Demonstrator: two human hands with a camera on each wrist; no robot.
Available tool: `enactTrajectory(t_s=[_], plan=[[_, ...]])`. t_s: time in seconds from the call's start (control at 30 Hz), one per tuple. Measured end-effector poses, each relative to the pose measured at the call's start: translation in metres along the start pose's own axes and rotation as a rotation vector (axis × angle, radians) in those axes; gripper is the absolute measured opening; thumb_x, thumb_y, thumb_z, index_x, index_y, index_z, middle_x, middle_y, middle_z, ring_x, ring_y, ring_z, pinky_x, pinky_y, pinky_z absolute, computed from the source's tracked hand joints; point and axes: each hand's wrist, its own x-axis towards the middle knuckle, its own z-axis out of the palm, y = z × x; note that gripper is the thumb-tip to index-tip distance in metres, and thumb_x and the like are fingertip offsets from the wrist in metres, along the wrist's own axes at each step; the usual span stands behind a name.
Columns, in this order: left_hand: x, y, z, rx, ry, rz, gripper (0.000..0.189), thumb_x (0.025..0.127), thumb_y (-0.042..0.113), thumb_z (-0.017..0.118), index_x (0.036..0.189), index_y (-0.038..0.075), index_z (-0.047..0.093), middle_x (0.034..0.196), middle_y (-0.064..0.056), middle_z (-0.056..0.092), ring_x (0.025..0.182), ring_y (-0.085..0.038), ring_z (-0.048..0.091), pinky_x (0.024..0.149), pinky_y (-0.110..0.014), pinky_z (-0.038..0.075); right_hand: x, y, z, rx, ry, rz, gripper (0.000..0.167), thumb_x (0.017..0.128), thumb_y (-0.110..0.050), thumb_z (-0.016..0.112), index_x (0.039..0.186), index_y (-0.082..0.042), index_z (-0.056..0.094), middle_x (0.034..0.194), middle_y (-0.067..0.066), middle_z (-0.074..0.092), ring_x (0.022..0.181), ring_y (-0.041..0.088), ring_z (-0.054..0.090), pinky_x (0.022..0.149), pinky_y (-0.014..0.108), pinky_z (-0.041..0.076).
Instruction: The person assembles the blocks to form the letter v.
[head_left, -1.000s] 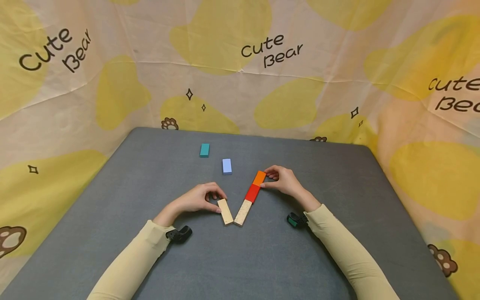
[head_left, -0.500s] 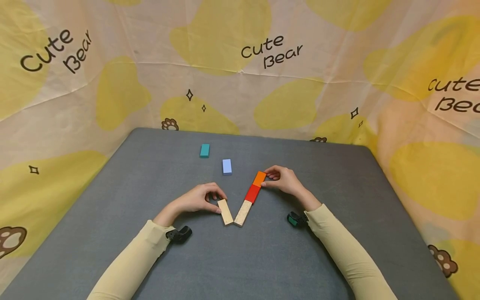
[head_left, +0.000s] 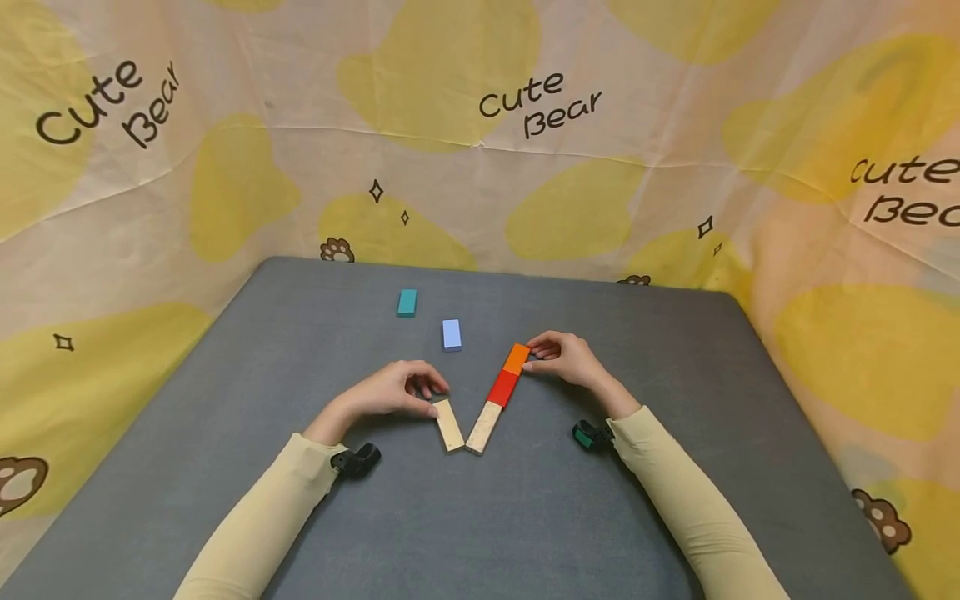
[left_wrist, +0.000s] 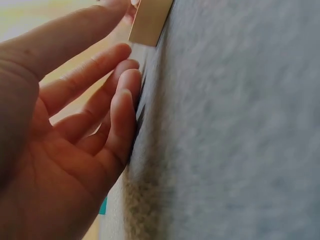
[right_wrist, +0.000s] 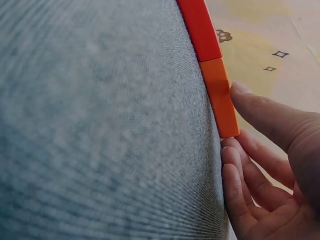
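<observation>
In the head view, two wooden domino-like blocks form a V: a left plain wooden block (head_left: 449, 427) and a right plain wooden block (head_left: 483, 428). A red block (head_left: 503, 389) and an orange block (head_left: 517, 359) continue the right arm in a slanting row. My left hand (head_left: 392, 389) hovers at the left block's upper end, thumb tip beside its corner, other fingers loosely bent; whether the thumb touches is unclear. My right hand (head_left: 570, 362) rests thumb and fingertips against the orange block's right side and far end, as the right wrist view shows, without wrapping round it.
Behind the V, a light blue block (head_left: 452, 335) and a teal block (head_left: 407, 303) lie apart on the grey table (head_left: 480, 533). A patterned cloth (head_left: 420, 108) hangs around the back and sides. Black wrist cameras sit at both cuffs.
My left hand has lifted slightly up and away from the left wooden block, its thumb sliding toward the upper corner. The right hand and the blocks stay essentially as they were.
</observation>
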Motion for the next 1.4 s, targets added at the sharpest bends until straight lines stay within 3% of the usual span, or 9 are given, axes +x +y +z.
enactTrajectory(t_s=[0.27, 0.4, 0.6, 0.8, 1.03, 1.4], plan=[[0.009, -0.008, -0.008, -0.016, 0.079, -0.033, 0.037, 0.075, 0.026, 0.081, 0.107, 0.013, 0.068, 0.102, -0.004, 0.067, 0.086, -0.016, 0.060, 0.076, -0.026, 0.050, 0.001, 0.001, 0.001, -0.007, 0.013, -0.007, 0.044, 0.075, -0.034, 0.080, 0.112, -0.011, 0.067, 0.103, 0.006, 0.068, 0.092, 0.018, 0.063, 0.084, 0.034, 0.051], [0.016, -0.012, -0.011, 0.000, 0.138, -0.027, 0.035, 0.076, 0.024, 0.081, 0.106, 0.012, 0.069, 0.101, -0.005, 0.068, 0.086, -0.017, 0.061, 0.075, -0.026, 0.049, 0.000, 0.001, 0.001, -0.022, 0.017, -0.013, 0.043, 0.076, -0.033, 0.080, 0.111, -0.011, 0.067, 0.101, 0.006, 0.068, 0.090, 0.017, 0.062, 0.083, 0.034, 0.051], [0.026, -0.017, -0.019, 0.006, 0.191, -0.027, 0.038, 0.075, 0.017, 0.081, 0.108, 0.004, 0.068, 0.103, -0.014, 0.069, 0.090, -0.029, 0.060, 0.077, -0.030, 0.047, 0.000, -0.002, 0.000, -0.016, 0.013, -0.014, 0.043, 0.076, -0.031, 0.080, 0.110, -0.010, 0.068, 0.100, 0.007, 0.068, 0.089, 0.018, 0.062, 0.083, 0.035, 0.051], [0.038, -0.022, -0.026, 0.062, 0.248, -0.058, 0.038, 0.075, 0.022, 0.081, 0.108, 0.009, 0.068, 0.099, -0.008, 0.066, 0.088, -0.021, 0.058, 0.078, -0.031, 0.046, 0.001, -0.001, 0.001, -0.036, 0.016, -0.008, 0.043, 0.076, -0.032, 0.080, 0.111, -0.010, 0.068, 0.100, 0.006, 0.068, 0.088, 0.017, 0.062, 0.083, 0.034, 0.051], [0.049, -0.026, -0.031, 0.053, 0.306, -0.104, 0.042, 0.076, 0.026, 0.081, 0.112, 0.011, 0.066, 0.107, -0.008, 0.065, 0.092, -0.022, 0.058, 0.080, -0.034, 0.046, 0.000, -0.003, 0.000, -0.035, 0.016, 0.005, 0.043, 0.075, -0.032, 0.080, 0.110, -0.011, 0.068, 0.099, 0.006, 0.067, 0.087, 0.017, 0.061, 0.082, 0.033, 0.051], [0.061, -0.033, -0.038, 0.054, 0.338, -0.176, 0.047, 0.076, 0.028, 0.080, 0.117, 0.014, 0.063, 0.120, -0.007, 0.062, 0.106, -0.027, 0.056, 0.092, -0.046, 0.044, 0.001, -0.004, 0.000, -0.021, 0.019, 0.014, 0.043, 0.075, -0.031, 0.080, 0.110, -0.010, 0.068, 0.098, 0.006, 0.068, 0.087, 0.017, 0.061, 0.082, 0.033, 0.050]])
